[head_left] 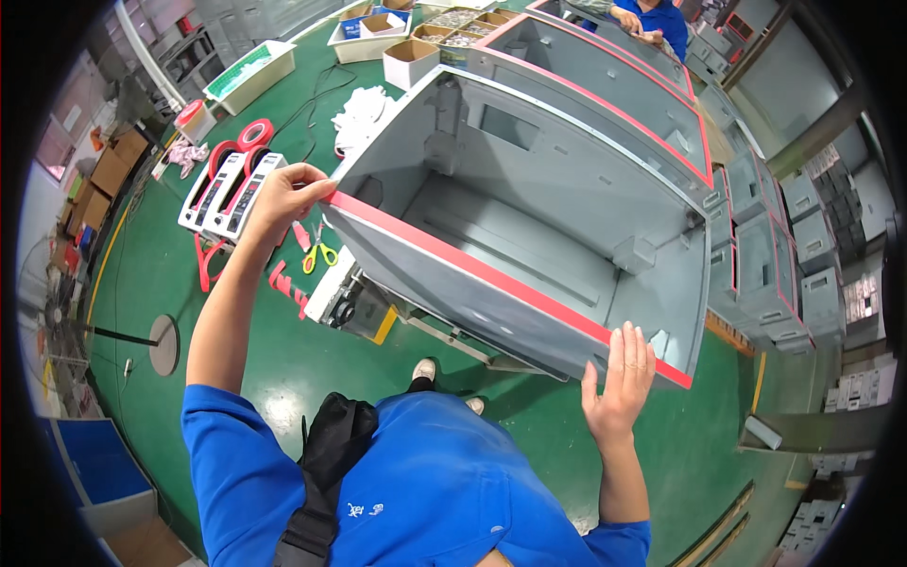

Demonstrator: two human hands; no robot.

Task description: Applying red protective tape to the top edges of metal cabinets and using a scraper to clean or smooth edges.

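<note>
Apart, both hands press red tape [491, 274] on the grey cabinet [529, 203]: left hand [283, 194] pinching, right hand [621, 378] flat.

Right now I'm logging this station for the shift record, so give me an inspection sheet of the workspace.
Surface: green floor, shiny, with pale scuffed patches.
Job's things: large grey cabinet shell, open side up, with red tape along its near rim.
Clutter: yellow-handled scissors, red tape rolls, loose red strips, white tape dispensers, cardboard boxes.
Grippers: left hand pinches the tape at the cabinet's left corner; right hand lies flat, fingers spread, on the rim near its right end.
Cables: black cable on the floor beside white sheets.
Surroundings: more grey cabinets behind; another person in blue beyond them.
</note>
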